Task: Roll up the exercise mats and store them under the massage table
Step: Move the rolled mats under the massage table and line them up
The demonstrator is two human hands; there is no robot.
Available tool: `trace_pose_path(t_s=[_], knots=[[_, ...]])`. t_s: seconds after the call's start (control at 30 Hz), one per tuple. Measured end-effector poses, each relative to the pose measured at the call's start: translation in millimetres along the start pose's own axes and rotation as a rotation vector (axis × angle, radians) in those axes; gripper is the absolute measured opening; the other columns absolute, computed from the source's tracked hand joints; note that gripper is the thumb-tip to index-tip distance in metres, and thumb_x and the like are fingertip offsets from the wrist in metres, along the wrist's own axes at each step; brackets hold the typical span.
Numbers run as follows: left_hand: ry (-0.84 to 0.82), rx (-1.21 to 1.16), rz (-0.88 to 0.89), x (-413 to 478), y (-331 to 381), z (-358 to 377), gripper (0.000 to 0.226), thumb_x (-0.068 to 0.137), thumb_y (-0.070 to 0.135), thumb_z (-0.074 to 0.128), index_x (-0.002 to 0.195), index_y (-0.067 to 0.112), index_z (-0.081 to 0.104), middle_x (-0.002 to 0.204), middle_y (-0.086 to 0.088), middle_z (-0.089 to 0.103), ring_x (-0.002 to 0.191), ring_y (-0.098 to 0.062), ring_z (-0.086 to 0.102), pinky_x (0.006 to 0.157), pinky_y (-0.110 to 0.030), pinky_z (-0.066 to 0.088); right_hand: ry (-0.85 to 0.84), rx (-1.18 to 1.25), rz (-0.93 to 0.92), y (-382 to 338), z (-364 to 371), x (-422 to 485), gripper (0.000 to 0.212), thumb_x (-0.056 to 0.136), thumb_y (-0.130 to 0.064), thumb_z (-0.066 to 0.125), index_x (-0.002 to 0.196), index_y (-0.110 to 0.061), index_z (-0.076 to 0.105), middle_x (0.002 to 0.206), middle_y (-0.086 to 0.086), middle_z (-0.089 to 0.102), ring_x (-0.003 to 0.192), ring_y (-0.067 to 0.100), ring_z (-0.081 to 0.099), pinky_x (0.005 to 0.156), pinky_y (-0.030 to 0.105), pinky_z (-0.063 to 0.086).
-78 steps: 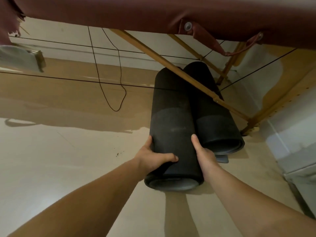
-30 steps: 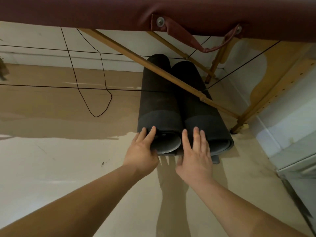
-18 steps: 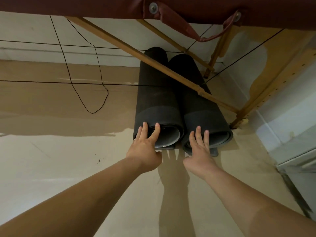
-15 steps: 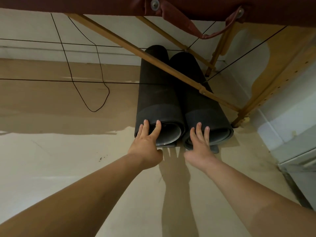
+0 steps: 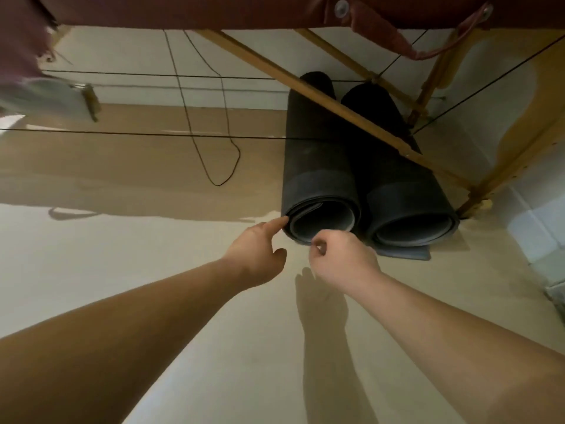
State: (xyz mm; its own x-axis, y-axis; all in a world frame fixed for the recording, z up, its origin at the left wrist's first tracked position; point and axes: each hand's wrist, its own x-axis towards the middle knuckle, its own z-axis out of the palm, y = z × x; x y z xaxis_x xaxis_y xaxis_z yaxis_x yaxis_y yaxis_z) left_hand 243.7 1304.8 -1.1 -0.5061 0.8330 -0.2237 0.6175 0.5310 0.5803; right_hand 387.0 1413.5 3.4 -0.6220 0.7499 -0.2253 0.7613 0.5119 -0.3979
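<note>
Two rolled black mats lie side by side on the floor under the maroon massage table [image 5: 214,10], their open ends towards me. On the left mat [image 5: 318,166], a loose inner layer shows at the near end. The right mat [image 5: 406,194] rests on a flat flap [image 5: 409,254] that sticks out beneath it. My left hand [image 5: 256,249] touches the left rim of the left mat with its straight index finger. My right hand [image 5: 342,255] hovers just in front of that roll's lower rim, fingers curled in, with nothing visible in it.
A slanted wooden brace [image 5: 336,108] crosses above both rolls, and a wooden table leg [image 5: 504,172] stands right of them near the wall [image 5: 535,224]. Thin black support wires [image 5: 137,133] stretch under the table. A looped black cord [image 5: 214,160] hangs to the left over beige floor.
Both hands have come back from pressing flat on the mat ends. The left now touches with one finger, and the right has curled and shifted left. The mats lie further under the table.
</note>
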Motion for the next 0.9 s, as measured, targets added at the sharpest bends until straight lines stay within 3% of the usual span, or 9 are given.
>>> trace_pose_path(t_s=[0.13,0.27,0.33,0.43,0.53,0.67,0.77,0.83,0.9], knots=[[0.064,-0.027,-0.165,-40,-41,-56,0.063,0.100,0.027,0.061,0.159,0.034,0.041,0.150,0.002,0.056,0.129,-0.020,0.060,0.107,-0.040,0.052,-0.136,0.225,-0.090,-76,36,2,0.027,0.096,-0.039,0.057,0.118,-0.032,0.071,0.113,-0.008,0.071,0.101,0.020,0.067,0.091,0.041,0.058],[0.125,-0.137,-0.358,-128,-97,-90,0.059,0.099,0.031,0.063,0.155,0.035,0.046,0.141,0.007,0.059,0.115,-0.013,0.066,0.101,-0.038,0.056,-0.289,0.349,-0.214,-153,80,-16,0.020,0.098,-0.034,0.056,0.105,-0.027,0.073,0.104,-0.008,0.071,0.088,0.014,0.067,0.079,0.032,0.056],[0.171,-0.154,-0.469,-183,-123,-98,0.058,0.100,0.032,0.063,0.155,0.035,0.046,0.140,0.008,0.060,0.117,-0.012,0.065,0.104,-0.038,0.055,-0.388,0.341,-0.297,-189,100,-35,0.019,0.098,-0.032,0.055,0.098,-0.026,0.072,0.095,-0.008,0.071,0.080,0.013,0.067,0.068,0.029,0.053],[0.289,-0.204,-0.686,-263,-151,-106,0.057,0.101,0.033,0.062,0.155,0.033,0.046,0.142,0.007,0.060,0.119,-0.014,0.065,0.105,-0.039,0.054,-0.559,0.348,-0.388,-246,122,-72,0.020,0.094,-0.027,0.056,0.089,-0.020,0.074,0.086,-0.002,0.073,0.080,0.024,0.071,0.070,0.039,0.058],[0.369,-0.248,-0.847,-326,-166,-105,0.059,0.100,0.034,0.062,0.156,0.033,0.044,0.145,0.005,0.058,0.119,-0.016,0.065,0.104,-0.039,0.054,-0.729,0.315,-0.467,-290,134,-119,0.025,0.091,-0.026,0.056,0.093,-0.007,0.072,0.090,0.014,0.074,0.076,0.026,0.065,0.065,0.039,0.051],[0.427,-0.299,-0.936,-383,-181,-100,0.062,0.100,0.035,0.064,0.158,0.031,0.041,0.148,0.003,0.056,0.120,-0.017,0.064,0.105,-0.037,0.053,-0.888,0.240,-0.604,-326,161,-187,0.024,0.091,-0.027,0.057,0.098,-0.011,0.072,0.096,0.014,0.074,0.080,0.022,0.069,0.077,0.043,0.060],[0.486,-0.349,-0.958,-419,-209,-92,0.064,0.100,0.037,0.065,0.158,0.029,0.040,0.151,0.002,0.055,0.121,-0.015,0.065,0.105,-0.035,0.053,-0.949,0.201,-0.676,-347,195,-232,0.019,0.096,-0.027,0.056,0.097,-0.016,0.072,0.094,0.005,0.074,0.088,0.023,0.073,0.083,0.040,0.060],[0.556,-0.392,-0.994,-448,-228,-94,0.065,0.100,0.036,0.066,0.159,0.027,0.039,0.155,0.000,0.052,0.129,-0.018,0.061,0.107,-0.036,0.051,-0.964,0.172,-0.693,-364,213,-257,0.026,0.096,-0.028,0.056,0.098,-0.008,0.073,0.096,0.014,0.075,0.082,0.027,0.071,0.074,0.037,0.057],[0.655,-0.389,-1.064,-480,-248,-103,0.064,0.102,0.034,0.064,0.159,0.023,0.039,0.159,-0.001,0.048,0.138,-0.021,0.054,0.114,-0.039,0.046,-0.947,0.141,-0.723,-385,225,-279,0.033,0.096,-0.030,0.056,0.103,-0.002,0.072,0.101,0.021,0.074,0.076,0.029,0.067,0.070,0.043,0.057]])
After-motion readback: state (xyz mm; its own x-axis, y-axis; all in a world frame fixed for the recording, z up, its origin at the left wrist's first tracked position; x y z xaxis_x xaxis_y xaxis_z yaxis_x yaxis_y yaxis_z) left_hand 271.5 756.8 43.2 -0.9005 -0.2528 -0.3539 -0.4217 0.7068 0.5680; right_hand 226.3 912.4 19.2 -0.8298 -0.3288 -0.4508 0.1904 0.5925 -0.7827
